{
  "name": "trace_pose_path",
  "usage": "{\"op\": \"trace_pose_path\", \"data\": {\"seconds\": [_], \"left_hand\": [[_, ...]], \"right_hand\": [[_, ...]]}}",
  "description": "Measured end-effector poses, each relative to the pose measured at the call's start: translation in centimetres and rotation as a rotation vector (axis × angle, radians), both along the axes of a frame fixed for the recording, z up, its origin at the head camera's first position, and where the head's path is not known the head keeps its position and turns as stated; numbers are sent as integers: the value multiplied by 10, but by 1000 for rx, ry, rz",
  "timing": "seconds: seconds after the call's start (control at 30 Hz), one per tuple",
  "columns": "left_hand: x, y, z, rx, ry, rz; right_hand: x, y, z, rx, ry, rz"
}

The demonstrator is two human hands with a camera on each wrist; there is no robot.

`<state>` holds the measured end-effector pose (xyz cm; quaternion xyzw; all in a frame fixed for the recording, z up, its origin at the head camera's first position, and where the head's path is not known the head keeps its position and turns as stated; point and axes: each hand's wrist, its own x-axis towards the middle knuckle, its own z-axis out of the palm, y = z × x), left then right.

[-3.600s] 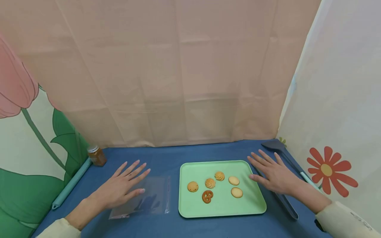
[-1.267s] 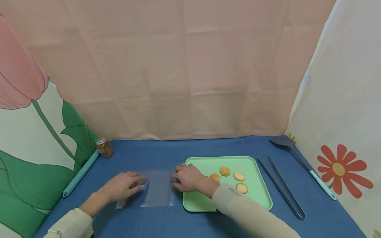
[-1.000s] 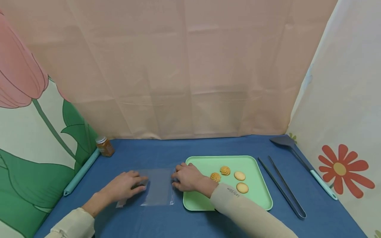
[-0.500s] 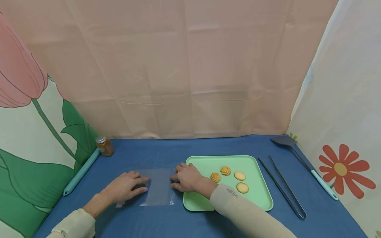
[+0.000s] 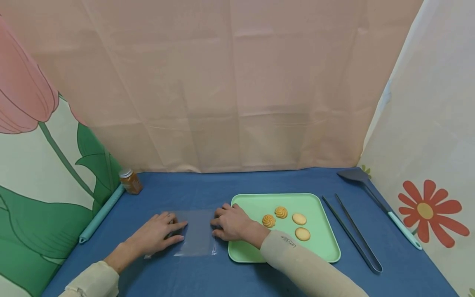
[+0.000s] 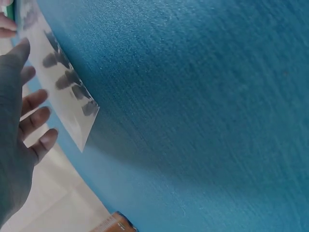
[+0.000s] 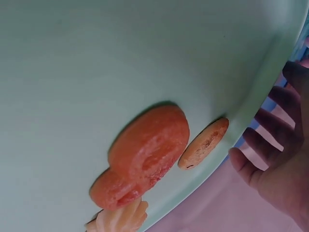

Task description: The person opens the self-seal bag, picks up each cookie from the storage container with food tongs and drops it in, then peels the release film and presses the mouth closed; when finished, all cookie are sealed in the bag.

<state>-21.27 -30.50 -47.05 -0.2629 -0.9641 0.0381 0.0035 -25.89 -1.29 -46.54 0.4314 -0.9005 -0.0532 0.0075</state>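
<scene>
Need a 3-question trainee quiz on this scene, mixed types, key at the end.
1. True or false: the tongs lie between the tray and the spatula.
2. Multiple choice: what lies between the left hand and the right hand in the head view?
A) plastic bag
B) jar
C) spatula
3. Count: how many swirled cookies show in the head view?

Key: 1. True. 2. A. 3. Two.
</scene>
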Motion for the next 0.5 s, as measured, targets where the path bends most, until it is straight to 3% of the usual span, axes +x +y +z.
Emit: {"op": "trace_pose_path", "data": {"seconds": [0.23, 0.5], "left_hand": [[2, -1, -3, 3, 33, -9], [4, -1, -8, 21, -23, -28]], "right_hand": [[2, 1, 2, 47, -33, -11], [3, 1, 1, 76, -55, -29]]}}
